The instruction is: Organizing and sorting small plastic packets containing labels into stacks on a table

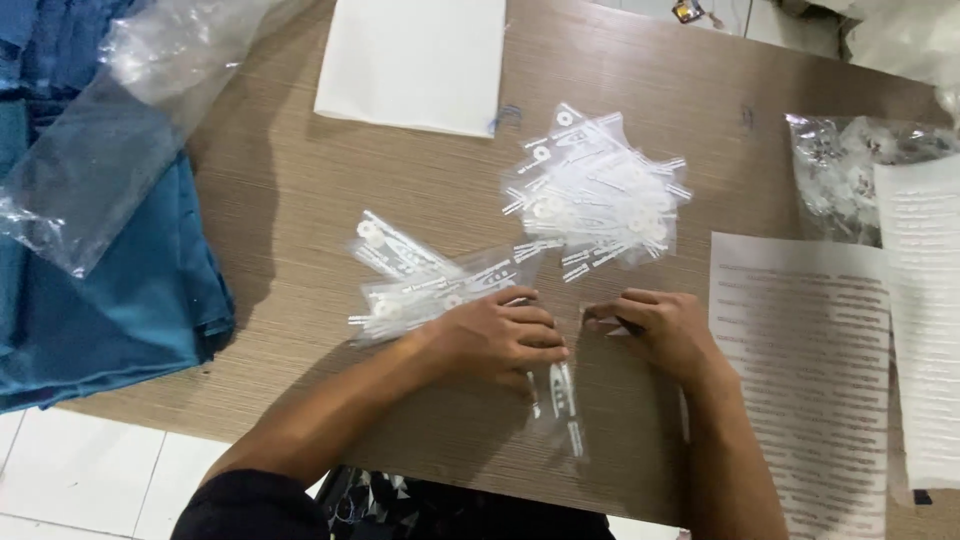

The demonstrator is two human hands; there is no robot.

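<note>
Nearest the camera, two bare forearms over a wood-grain table (300, 200). Left hand (495, 338) palm down, fingers curled close together, pressing on a clear pouch (563, 395) whose printed end juts out toward the table's near edge. Right hand (660, 330) just beside it, fingers bent and narrow, tips pinching the same pouch's upper edge. Just left of the left hand, touching its knuckles, a small pile (430, 280) of like pouches. Farther back, between and beyond the hands, a bigger heap (595, 190) fanned out. At right, printed sheets (810, 370) overlapping, with a crinkled bag (835, 170) of small parts behind them. At left, folded blue cloth (110, 300) under loose plastic film (100, 150). At the far edge, a blank white sheet (415, 60).
</note>
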